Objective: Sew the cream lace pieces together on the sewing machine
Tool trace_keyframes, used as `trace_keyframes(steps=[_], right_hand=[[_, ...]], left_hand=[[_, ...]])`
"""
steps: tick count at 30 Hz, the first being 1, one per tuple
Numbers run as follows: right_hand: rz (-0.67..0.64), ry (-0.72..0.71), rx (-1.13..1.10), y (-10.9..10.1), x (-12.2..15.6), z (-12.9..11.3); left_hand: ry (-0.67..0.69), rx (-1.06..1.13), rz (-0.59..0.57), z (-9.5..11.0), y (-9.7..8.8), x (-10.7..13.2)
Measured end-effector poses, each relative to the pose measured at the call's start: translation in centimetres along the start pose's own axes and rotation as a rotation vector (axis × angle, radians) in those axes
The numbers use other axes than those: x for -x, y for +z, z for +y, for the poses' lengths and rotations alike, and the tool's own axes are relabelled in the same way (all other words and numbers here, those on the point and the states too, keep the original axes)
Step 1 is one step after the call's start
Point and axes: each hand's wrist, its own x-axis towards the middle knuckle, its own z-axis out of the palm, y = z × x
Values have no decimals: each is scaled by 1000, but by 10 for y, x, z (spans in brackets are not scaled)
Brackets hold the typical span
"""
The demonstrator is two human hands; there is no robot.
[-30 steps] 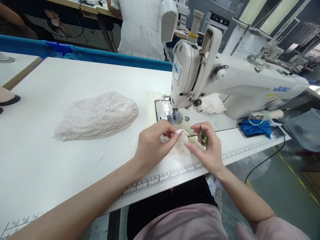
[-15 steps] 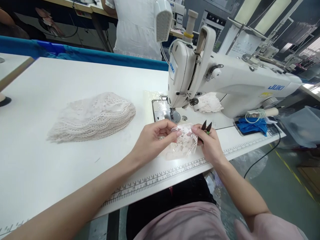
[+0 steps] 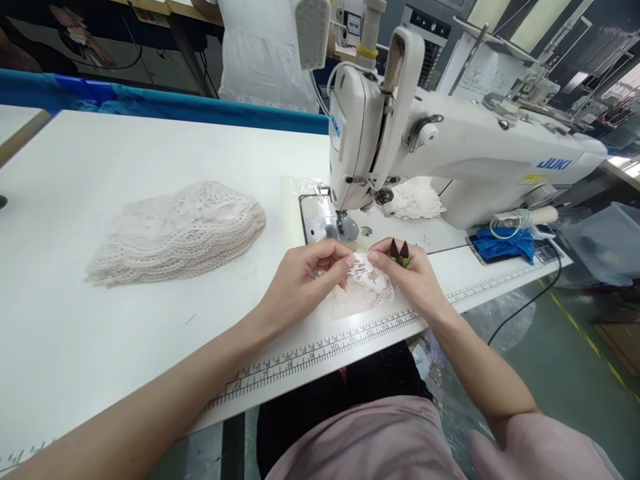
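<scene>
My left hand (image 3: 305,277) pinches one edge of a small white lace piece (image 3: 364,285) that lies on the white table (image 3: 150,153) in front of the sewing machine's needle. My right hand (image 3: 410,277) grips the other edge of the lace and also holds green-handled thread snips (image 3: 399,252), their dark blades pointing up and away from me. Both hands are closed on the lace, fingertips almost touching.
A white JUKI sewing machine (image 3: 450,147) stands right behind my hands. A stack of lace pieces (image 3: 180,233) lies to the left. More lace (image 3: 417,200) sits under the machine arm, a blue cloth (image 3: 503,245) at the right. A person in white (image 3: 265,53) stands beyond the table.
The lace piece has been turned and gathered between my hands. The snips in my right hand swung from pointing down to blades pointing up. The view shifted slightly.
</scene>
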Motion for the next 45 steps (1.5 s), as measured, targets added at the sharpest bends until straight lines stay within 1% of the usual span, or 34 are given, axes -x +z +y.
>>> trace_keyframes(steps=[4,5,10,12,16,19,21,23,24,28,30,32,35,37,38,39,42,45], right_hand=[[-35,31,-95,1,2,3],[-37,35,-119,2,2,4],[-65,79,-170,2,2,9],[-71,86,-183,1,2,8],[-58,21,-95,1,4,2],[5,-27,-1,1,6,-1],[33,-23,27,0,5,1],[30,27,-8,-2,3,4],[15,73,-59,-2,3,5],[-98,300,-364,3,0,6],[-109,390,-494,10,-1,4],[-90,438,-592,17,-2,4],[-89,445,-644,26,-2,5],[-94,379,-577,26,-2,7],[-85,309,-492,24,-1,8],[-65,219,-373,20,1,8],[8,-74,80,3,7,6],[11,-318,431,-12,13,1]], left_hand=[[21,15,88,-2,0,0],[14,30,95,-2,-1,0],[-7,69,16,0,-4,-3],[-7,59,7,2,-4,-3],[-21,45,31,2,-2,-2],[-46,42,34,1,-1,-2],[-66,48,23,0,-1,-2],[-83,50,-6,0,-2,-3],[-80,50,-22,-1,-2,-4],[-6,54,-26,-1,-3,-5],[-15,76,-30,0,-2,-4],[-59,119,-50,1,-1,-3],[-94,177,-83,1,0,-1],[-97,209,-100,1,0,-1],[-100,226,-102,1,0,-1],[-103,242,-102,1,-1,-1],[-111,270,-106,1,-3,-2],[-113,257,-140,0,-4,-2]])
